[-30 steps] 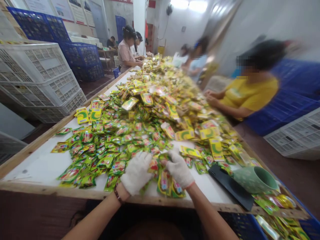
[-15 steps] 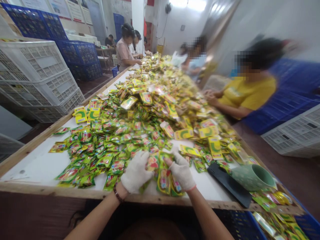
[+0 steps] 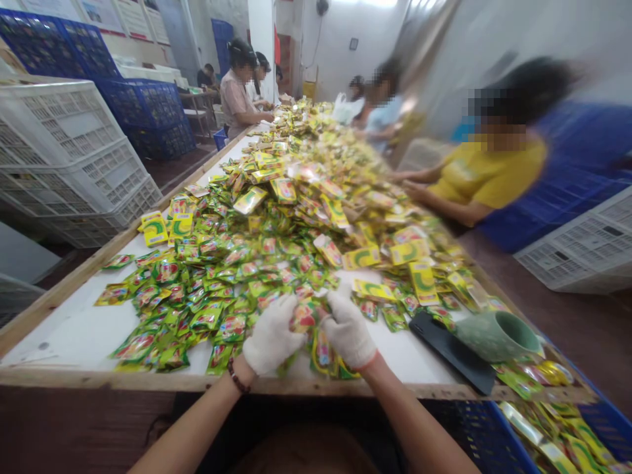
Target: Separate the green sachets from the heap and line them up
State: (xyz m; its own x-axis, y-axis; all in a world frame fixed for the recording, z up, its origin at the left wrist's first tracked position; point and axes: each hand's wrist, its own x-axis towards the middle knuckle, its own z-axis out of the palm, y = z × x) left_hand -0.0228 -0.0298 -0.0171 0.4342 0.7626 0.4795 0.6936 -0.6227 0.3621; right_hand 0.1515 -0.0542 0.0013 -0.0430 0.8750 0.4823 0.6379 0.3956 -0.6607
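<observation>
Both my hands wear white knit gloves and work at the near edge of a long table (image 3: 74, 336) heaped with small green and yellow snack packets (image 3: 276, 224). My left hand (image 3: 271, 334) is closed on a bunch of green packets (image 3: 303, 316). My right hand (image 3: 348, 328) pinches the same bunch from the right, fingers curled. More green packets (image 3: 323, 355) lie under and between my hands by the table's wooden rim.
A black flat object (image 3: 451, 352) and a green mug (image 3: 496, 336) on its side lie to my right. Several people sit along both sides of the table. White crates (image 3: 74, 151) and blue crates (image 3: 143, 112) stack at left. A blue crate with packets (image 3: 557, 438) stands at lower right.
Both hands have drawn closer together around the bunch of packets. The camera has tilted slightly, shifting the scene up and left.
</observation>
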